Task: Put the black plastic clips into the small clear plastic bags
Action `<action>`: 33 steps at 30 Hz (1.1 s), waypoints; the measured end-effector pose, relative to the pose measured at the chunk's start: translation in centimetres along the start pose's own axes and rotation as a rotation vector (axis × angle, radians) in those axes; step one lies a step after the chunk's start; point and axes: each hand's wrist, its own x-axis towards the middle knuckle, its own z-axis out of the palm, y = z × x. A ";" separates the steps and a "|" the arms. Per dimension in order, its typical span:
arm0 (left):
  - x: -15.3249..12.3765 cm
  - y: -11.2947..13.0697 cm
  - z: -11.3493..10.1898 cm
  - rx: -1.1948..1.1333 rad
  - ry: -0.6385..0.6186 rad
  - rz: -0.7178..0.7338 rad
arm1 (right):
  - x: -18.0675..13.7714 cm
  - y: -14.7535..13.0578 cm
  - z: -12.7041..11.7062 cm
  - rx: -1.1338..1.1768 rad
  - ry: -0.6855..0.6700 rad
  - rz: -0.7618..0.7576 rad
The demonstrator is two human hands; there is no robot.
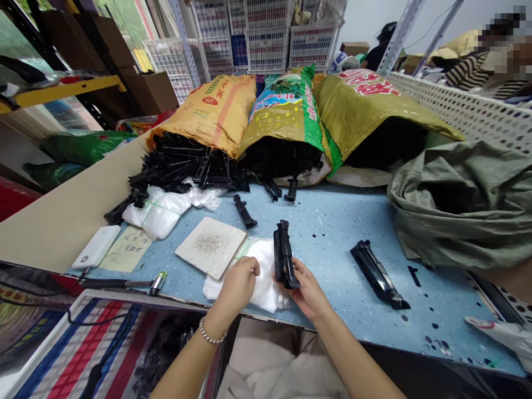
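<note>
My right hand [308,291] is closed round the lower end of a black plastic part [283,255], long and ribbed, held upright above the table. My left hand [239,285] lies over a stack of clear plastic bags [264,293], its fingers curled together; whatever they may pinch is hidden. A bead bracelet circles the left wrist. Beside that hand, a square pale tile [211,246] with a speckled centre overlaps the bags. Another black part [379,274] rests to the right on the blue tabletop [332,221], and a smaller one [244,211] lies farther back.
Three woven sacks [282,116] line the back, black parts [178,160] spilling from the left one. A grey-green sack [457,199] stands right. Tied plastic bags [160,210], a white power bank [96,246], a note [127,248] and a hammer [158,282] occupy the left.
</note>
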 end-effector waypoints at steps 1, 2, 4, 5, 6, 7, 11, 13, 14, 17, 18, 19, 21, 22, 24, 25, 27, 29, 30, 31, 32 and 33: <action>-0.2 0.0 -0.6 0.042 0.021 -0.017 | 0.2 0.0 0.0 0.010 -0.004 -0.001; -0.5 -0.1 -1.2 0.114 0.035 -0.043 | 0.3 0.0 -0.1 0.021 -0.006 -0.001; -1.0 -0.2 -2.0 0.281 0.028 -0.101 | 0.2 -0.1 -0.3 0.056 0.005 -0.002; -1.2 -0.2 -2.2 0.330 0.010 -0.118 | -0.1 -0.3 -0.5 0.085 0.007 0.006; -1.3 -0.4 -2.1 0.328 -0.009 -0.120 | -0.7 -0.4 -0.7 0.130 -0.005 0.029; -1.3 -0.5 -1.8 0.269 -0.021 -0.108 | -1.5 -0.6 -1.0 0.188 -0.043 0.073; -0.8 -1.6 0.3 -0.143 -0.018 -0.054 | -5.8 -0.3 -2.3 0.443 -0.394 0.358; -0.6 -2.3 1.2 -0.295 -0.030 -0.033 | -7.4 0.5 -2.8 0.513 -0.497 0.522; -0.5 -2.7 1.4 -0.333 -0.027 -0.026 | -7.9 0.9 -3.1 0.539 -0.499 0.594; -1.0 -3.7 1.4 -0.273 0.005 -0.032 | -8.0 2.1 -3.9 0.616 -0.403 0.673; -1.3 -3.8 1.2 -0.213 0.020 -0.028 | -7.9 2.3 -4.1 0.632 -0.373 0.662; -1.7 -3.8 1.1 -0.149 0.030 -0.007 | -7.6 2.4 -4.3 0.634 -0.353 0.654; -2.8 -3.1 0.8 -0.040 0.035 0.081 | -7.1 2.5 -4.4 0.579 -0.331 0.665; -3.3 -2.5 0.8 -0.008 0.024 0.134 | -6.7 2.5 -4.3 0.520 -0.313 0.659; -4.5 -0.8 1.1 -0.009 -0.040 0.243 | -6.0 2.6 -3.6 0.331 -0.241 0.562; -5.0 0.2 1.3 -0.040 -0.094 0.301 | -5.6 2.7 -3.1 0.197 -0.191 0.465; -5.7 2.0 1.7 -0.128 -0.198 0.389 | -5.2 2.7 -1.9 -0.128 -0.081 0.198; -6.2 3.5 1.4 -0.209 -0.256 0.395 | -5.5 2.4 -0.5 -0.453 -0.026 -0.053; -6.5 3.9 0.8 -0.238 -0.261 0.369 | -6.0 2.0 0.0 -0.580 -0.058 -0.128; -7.0 4.1 -0.1 -0.257 -0.251 0.333 | -6.6 1.4 0.5 -0.670 -0.133 -0.156; -7.5 4.0 -1.4 -0.266 -0.231 0.296 | -7.1 0.6 0.7 -0.733 -0.244 -0.142; -8.3 3.6 -3.0 -0.264 -0.214 0.261 | -7.6 -0.5 0.6 -0.780 -0.350 -0.110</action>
